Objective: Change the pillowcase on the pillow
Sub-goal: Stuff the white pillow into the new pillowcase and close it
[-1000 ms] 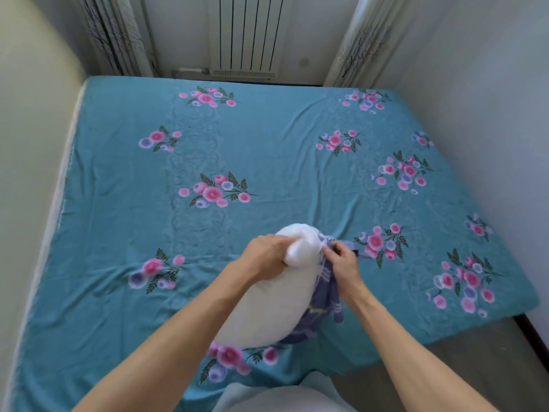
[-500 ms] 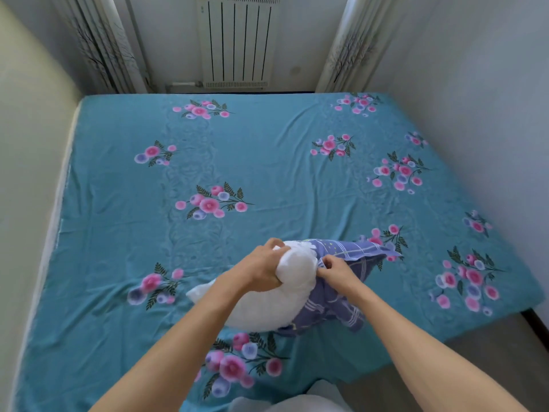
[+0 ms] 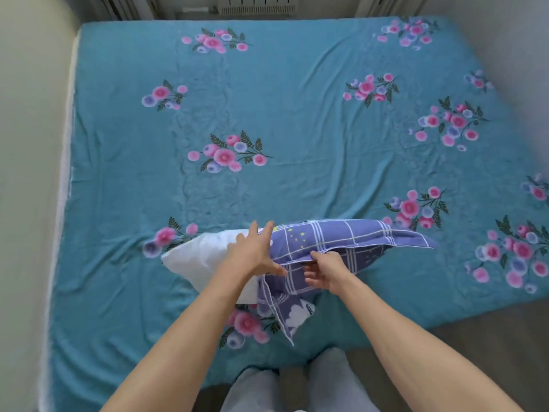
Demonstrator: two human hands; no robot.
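A white pillow (image 3: 205, 257) lies near the bed's front edge, its right part inside a purple checked pillowcase (image 3: 350, 236) with small stars. My left hand (image 3: 255, 252) rests flat on the pillow where the pillowcase's opening begins, fingers spread. My right hand (image 3: 325, 270) pinches the near edge of the pillowcase opening. A loose flap of the pillowcase (image 3: 285, 313) hangs down toward me. The pillow's left end sticks out bare.
The bed (image 3: 297, 114) is covered by a teal sheet with pink flower prints. A cream wall (image 3: 26, 144) runs along the left, a grey wall on the right, a radiator (image 3: 255, 7) at the far end. My legs (image 3: 297, 385) stand at the front edge.
The pillow has been laid lengthwise and pushed further into the pillowcase. My left hand went from gripping the pillow's end to lying flat with fingers spread. The camera tilted down.
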